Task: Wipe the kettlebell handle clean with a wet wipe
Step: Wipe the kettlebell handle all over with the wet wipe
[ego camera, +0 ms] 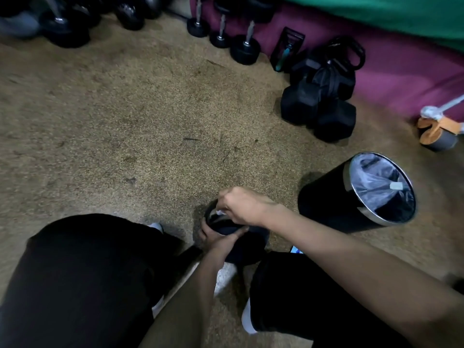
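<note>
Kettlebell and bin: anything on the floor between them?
Head view: only bare speckled floor shows between the kettlebell and the bin. The right hand, holding the wipe, reaches in above that gap.

Black kettlebell [241,243] upright on floor, white wet wipe [221,212] on handle
</note>
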